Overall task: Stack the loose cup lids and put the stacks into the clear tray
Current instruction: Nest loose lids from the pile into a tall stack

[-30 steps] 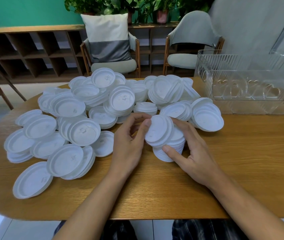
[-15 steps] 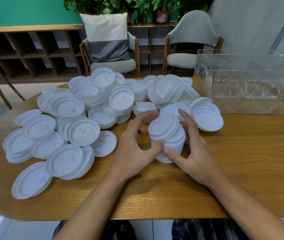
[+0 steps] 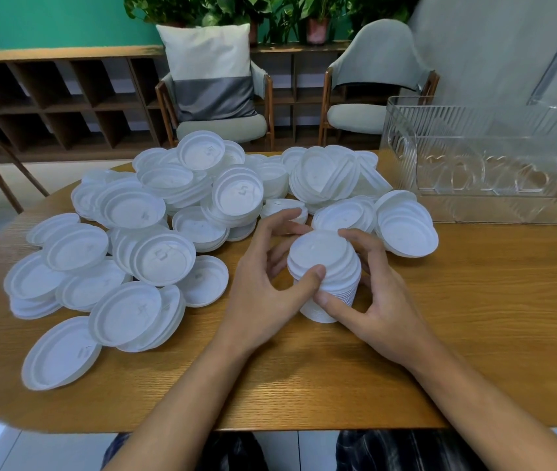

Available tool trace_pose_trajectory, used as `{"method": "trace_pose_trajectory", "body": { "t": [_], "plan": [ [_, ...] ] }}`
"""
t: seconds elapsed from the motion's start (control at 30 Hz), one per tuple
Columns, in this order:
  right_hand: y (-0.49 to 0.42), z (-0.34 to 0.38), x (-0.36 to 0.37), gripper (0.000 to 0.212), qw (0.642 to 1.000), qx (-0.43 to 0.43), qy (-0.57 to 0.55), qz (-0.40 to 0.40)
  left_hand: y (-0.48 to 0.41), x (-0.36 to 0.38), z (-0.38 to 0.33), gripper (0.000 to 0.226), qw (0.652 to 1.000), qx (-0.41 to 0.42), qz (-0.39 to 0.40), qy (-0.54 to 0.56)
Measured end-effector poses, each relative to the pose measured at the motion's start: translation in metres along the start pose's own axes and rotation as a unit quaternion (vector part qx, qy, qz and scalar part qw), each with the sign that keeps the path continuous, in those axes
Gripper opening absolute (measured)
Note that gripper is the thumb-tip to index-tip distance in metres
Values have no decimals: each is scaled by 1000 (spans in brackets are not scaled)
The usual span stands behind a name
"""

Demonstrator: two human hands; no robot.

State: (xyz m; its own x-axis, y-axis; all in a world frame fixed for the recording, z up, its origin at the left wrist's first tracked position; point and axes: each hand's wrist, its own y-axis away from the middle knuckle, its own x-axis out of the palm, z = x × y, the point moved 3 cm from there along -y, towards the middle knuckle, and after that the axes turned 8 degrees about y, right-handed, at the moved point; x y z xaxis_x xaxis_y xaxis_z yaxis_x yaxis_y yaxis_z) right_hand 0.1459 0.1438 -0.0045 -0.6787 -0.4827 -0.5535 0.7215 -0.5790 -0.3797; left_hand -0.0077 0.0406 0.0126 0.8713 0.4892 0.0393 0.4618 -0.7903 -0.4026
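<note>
A stack of white cup lids is kept upright on the wooden table, near its middle. The left side of the stack is gripped by the left hand: the thumb is pressed on the near edge and the fingers are curled around the far side. The right side is gripped by the right hand, with its thumb laid low on the near side. The upper lids are seen a little out of line with the lower ones. Many loose lids are heaped to the left and far side of the stack. The clear tray is placed at the far right, apart from the stack.
</note>
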Motion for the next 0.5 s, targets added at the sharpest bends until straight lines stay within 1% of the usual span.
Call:
{"method": "trace_pose_trajectory", "body": {
  "t": [0.1,0.23,0.37,0.5],
  "plan": [
    [0,2,0,78,1000,-11,9,5,0,1,1,69,999,8,37,-19],
    [-1,4,0,70,999,-15,34,6,1,2,2,63,998,18,54,-33],
    [-1,4,0,71,999,-16,38,7,1,7,-2,68,997,-2,26,-66],
    [-1,4,0,76,999,-9,32,8,1,4,0,73,998,8,-8,-66]
  ]
}}
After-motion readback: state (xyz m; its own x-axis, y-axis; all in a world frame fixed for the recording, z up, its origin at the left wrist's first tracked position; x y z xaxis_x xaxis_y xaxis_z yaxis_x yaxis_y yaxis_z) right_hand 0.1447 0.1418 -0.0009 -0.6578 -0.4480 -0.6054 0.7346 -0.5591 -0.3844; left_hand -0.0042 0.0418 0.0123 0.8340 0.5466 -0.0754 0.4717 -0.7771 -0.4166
